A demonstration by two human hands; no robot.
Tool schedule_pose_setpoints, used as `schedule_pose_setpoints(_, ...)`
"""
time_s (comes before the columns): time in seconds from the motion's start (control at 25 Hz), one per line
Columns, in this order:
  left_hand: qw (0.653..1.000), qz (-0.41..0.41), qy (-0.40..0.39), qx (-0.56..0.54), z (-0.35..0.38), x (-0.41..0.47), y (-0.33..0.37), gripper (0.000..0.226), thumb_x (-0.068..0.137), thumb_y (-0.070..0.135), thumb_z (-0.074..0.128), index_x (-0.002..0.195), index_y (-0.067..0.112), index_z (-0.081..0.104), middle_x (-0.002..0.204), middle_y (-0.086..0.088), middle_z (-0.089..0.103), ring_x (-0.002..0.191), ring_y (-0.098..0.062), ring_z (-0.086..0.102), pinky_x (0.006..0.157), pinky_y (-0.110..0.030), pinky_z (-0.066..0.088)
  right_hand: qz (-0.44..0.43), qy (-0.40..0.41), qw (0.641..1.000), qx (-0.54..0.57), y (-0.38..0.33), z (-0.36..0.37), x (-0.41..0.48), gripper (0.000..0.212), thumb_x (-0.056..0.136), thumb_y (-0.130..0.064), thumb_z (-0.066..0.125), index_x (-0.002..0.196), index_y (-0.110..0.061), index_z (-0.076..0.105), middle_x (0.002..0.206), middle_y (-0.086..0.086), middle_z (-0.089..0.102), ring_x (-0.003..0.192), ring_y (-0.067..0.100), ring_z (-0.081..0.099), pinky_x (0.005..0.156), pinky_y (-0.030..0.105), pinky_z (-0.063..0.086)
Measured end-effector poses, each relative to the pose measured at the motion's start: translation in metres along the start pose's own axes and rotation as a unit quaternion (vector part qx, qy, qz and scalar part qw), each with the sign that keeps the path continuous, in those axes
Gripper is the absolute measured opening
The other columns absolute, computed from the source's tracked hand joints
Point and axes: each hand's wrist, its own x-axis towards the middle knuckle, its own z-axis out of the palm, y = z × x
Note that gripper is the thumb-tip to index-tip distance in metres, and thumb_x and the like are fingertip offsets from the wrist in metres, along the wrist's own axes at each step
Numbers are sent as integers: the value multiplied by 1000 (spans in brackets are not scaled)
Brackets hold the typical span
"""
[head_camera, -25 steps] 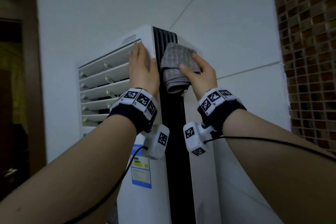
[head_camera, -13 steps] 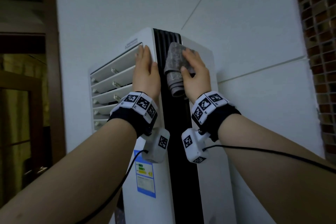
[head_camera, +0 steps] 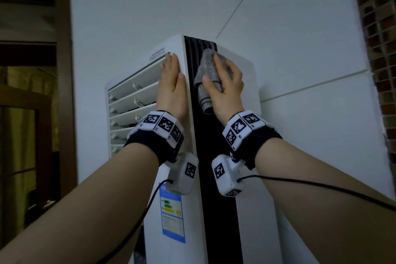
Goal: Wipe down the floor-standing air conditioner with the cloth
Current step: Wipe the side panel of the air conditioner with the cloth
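The white floor-standing air conditioner (head_camera: 255,210) stands before me with a black strip down its corner edge and open louvres at upper left. My left hand (head_camera: 172,88) lies flat with straight fingers against the front panel beside the louvres. My right hand (head_camera: 226,85) presses a folded grey cloth (head_camera: 205,73) against the top of the black strip, thumb curled round the cloth's lower fold. Part of the cloth is hidden under the palm.
A pale wall (head_camera: 300,28) rises behind the unit. A brown mosaic-tiled wall (head_camera: 379,49) is at far right. A dark wooden door frame (head_camera: 64,92) is at left. A blue energy label (head_camera: 172,218) is stuck on the front panel. Cables run from both wrist devices.
My right hand has slid the cloth leftward from the white side panel onto the black corner strip and up a little. My left hand stays flat on the front panel.
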Motion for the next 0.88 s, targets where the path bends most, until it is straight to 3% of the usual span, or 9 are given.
schedule_pose_setpoints(0.12,1000,6,-11,1,1,2,-3,49,103,7,27,150,7,13,159,-6,3,147,-18,-3,118,-27,-2,-97,-44,994,-23,-1,3,1,46,89,-24,56,134,-11,50,139,16,35,132,30,32,115,35,22)
schedule_pose_setpoints(0.28,1000,8,-23,-2,-1,2,-6,50,103,6,26,150,9,11,159,-4,1,147,-16,-5,117,-24,-4,4,3,1000,-10,2,-3,16,42,94,-21,54,135,-18,48,143,13,32,133,28,30,114,41,26)
schedule_pose_setpoints(0.44,1000,-2,-22,-21,-1,3,-7,50,102,5,28,150,10,13,159,-3,3,147,-15,-3,119,-28,-2,-87,-41,994,-53,-3,6,13,45,90,-31,59,133,-23,51,143,8,33,133,28,26,115,35,20)
schedule_pose_setpoints(0.6,999,-4,-24,-42,-4,3,-6,49,102,5,29,149,9,17,159,-3,6,147,-14,1,119,-28,0,-2,33,991,-129,-6,5,30,44,93,-36,53,137,-32,45,145,5,32,132,28,23,115,35,15)
schedule_pose_setpoints(0.76,998,-12,-22,-61,-4,0,-4,49,102,7,30,149,10,18,159,-1,7,146,-12,3,120,-29,1,-105,-11,981,-162,-9,11,29,44,96,-27,49,139,-27,42,143,2,40,136,27,24,116,34,11)
schedule_pose_setpoints(0.88,998,-19,-16,-64,-4,3,-2,48,102,8,31,149,10,19,159,-1,8,146,-12,3,120,-33,2,-87,-8,986,-144,-7,3,41,42,98,-22,46,139,-24,42,146,3,39,138,21,28,117,37,11)
